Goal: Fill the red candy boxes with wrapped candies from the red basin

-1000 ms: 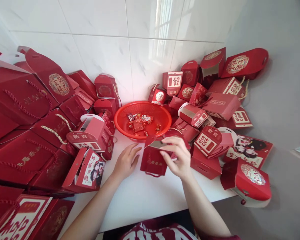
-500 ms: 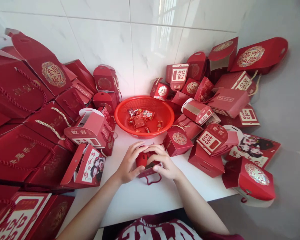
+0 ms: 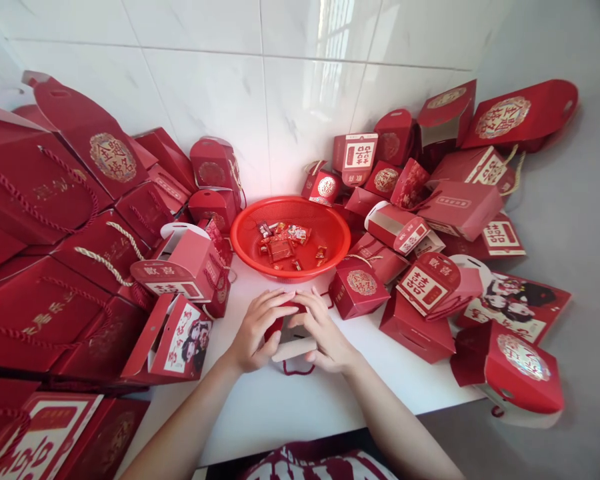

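Between my two hands, over the white table, is a small red gift box. Its pale inner flap stands toward me, and a dark red cord handle loops out below. My left hand grips the left side, thumb at the flap's left end. On the opposite side my right hand holds the box with curved fingers over its top. Much of the box is hidden by the fingers. Just beyond the hands sits a red plastic basket with several wrapped candies inside.
Red gift boxes with rope handles are stacked along the left, including a large box and a photo-printed box. More lie in a heap at right, with one box close to the basket. A tiled wall stands behind.
The box's flap has swung up and toward me, so its pale inside now shows between my hands. Both hands stay around the box; the whole view has shifted slightly.
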Tool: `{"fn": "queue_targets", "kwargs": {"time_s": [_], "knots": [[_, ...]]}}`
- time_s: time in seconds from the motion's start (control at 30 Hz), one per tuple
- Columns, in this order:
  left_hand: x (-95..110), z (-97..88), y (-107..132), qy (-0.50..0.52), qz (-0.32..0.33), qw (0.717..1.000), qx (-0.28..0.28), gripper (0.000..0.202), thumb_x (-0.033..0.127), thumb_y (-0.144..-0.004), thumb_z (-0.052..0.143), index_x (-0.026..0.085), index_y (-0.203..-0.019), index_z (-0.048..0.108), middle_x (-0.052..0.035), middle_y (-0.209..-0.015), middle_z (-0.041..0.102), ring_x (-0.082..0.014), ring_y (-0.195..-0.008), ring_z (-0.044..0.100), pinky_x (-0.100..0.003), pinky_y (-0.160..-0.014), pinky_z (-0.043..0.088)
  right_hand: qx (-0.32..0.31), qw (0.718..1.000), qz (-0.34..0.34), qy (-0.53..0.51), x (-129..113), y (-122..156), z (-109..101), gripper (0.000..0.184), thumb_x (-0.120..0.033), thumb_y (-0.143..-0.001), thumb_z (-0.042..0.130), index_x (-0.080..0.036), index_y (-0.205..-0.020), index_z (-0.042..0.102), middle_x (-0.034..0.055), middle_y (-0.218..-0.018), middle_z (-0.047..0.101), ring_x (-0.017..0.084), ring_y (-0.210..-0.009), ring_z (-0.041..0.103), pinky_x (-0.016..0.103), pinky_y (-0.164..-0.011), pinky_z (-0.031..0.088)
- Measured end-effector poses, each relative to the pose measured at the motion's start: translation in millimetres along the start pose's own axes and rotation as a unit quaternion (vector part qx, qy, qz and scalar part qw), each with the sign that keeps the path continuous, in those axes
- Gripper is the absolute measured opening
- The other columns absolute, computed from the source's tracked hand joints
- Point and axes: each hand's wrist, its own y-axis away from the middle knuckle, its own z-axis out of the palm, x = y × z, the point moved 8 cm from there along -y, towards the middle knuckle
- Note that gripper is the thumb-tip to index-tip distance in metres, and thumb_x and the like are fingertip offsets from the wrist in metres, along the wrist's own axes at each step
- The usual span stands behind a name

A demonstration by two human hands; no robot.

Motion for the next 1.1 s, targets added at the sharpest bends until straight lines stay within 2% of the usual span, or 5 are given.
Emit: {"fn": "queue_targets", "kwargs": {"time_s": [0.27, 0.47, 0.73, 0.87, 1.1], "knots": [[-2, -3.5, -2, -0.043, -0.013, 0.998, -0.044, 0.044, 0.023, -0.090, 0.045, 0.023, -0.133, 0.055, -0.0089, -0.143, 0.055, -0.0307, -0.137, 0.044, -0.053, -0.112, 0.036, 0.068, 0.995, 0.054, -0.049, 14, 9, -18, 0.076, -0.085, -0.085, 0.017, -0.021, -0.096, 0.056, 0.0154, -0.123, 0.054, 0.034, -0.124, 0.048, 0.054, -0.106, 0.039], [-6, 12.8, 2, 0.068, -0.044, 0.996, -0.029, 0.047, 0.044, -0.095, 0.043, 0.020, -0.136, 0.048, -0.0162, -0.135, 0.052, -0.0322, -0.132, 0.045, -0.053, -0.111, 0.038, 0.022, 0.998, 0.025, -0.053, 2, 1, -9, 0.071, -0.081, -0.088, 0.021, -0.021, -0.103, 0.056, 0.0153, -0.131, 0.051, 0.033, -0.131, 0.043, 0.052, -0.109, 0.037], [-3, -24.5, 0, -0.020, -0.073, 0.994, 0.080, 0.035, 0.035, -0.093, 0.045, 0.020, -0.066, 0.060, -0.0069, -0.082, 0.053, -0.0234, -0.085, 0.052, -0.047, -0.091, 0.043, 0.126, 0.990, 0.057, -0.001, 15, 12, -36, 0.051, -0.055, -0.102, 0.025, -0.021, -0.084, 0.059, 0.0109, -0.098, 0.062, 0.027, -0.104, 0.058, 0.048, -0.093, 0.045], [4, -35.8, -2, -0.027, -0.044, 0.994, 0.092, 0.034, 0.028, -0.090, 0.047, 0.019, -0.058, 0.056, -0.0050, -0.070, 0.051, -0.0199, -0.071, 0.047, -0.040, -0.068, 0.041, 0.056, 0.996, 0.059, 0.032, 19, 9, -26, 0.032, -0.032, -0.100, 0.045, -0.020, -0.072, 0.056, 0.0048, -0.073, 0.059, 0.018, -0.073, 0.054, 0.036, -0.074, 0.045], [-5, -34.0, 17, 0.080, -0.111, 0.961, 0.240, 0.048, 0.039, -0.094, 0.032, 0.021, -0.050, 0.032, -0.0048, -0.062, 0.039, -0.0203, -0.064, 0.043, -0.041, -0.060, 0.039, -0.076, 0.982, 0.165, -0.046, 29, 11, 9, 0.040, -0.041, -0.092, 0.060, -0.019, -0.062, 0.044, -0.0029, -0.061, 0.047, 0.010, -0.056, 0.043, 0.024, -0.057, 0.035]]}}
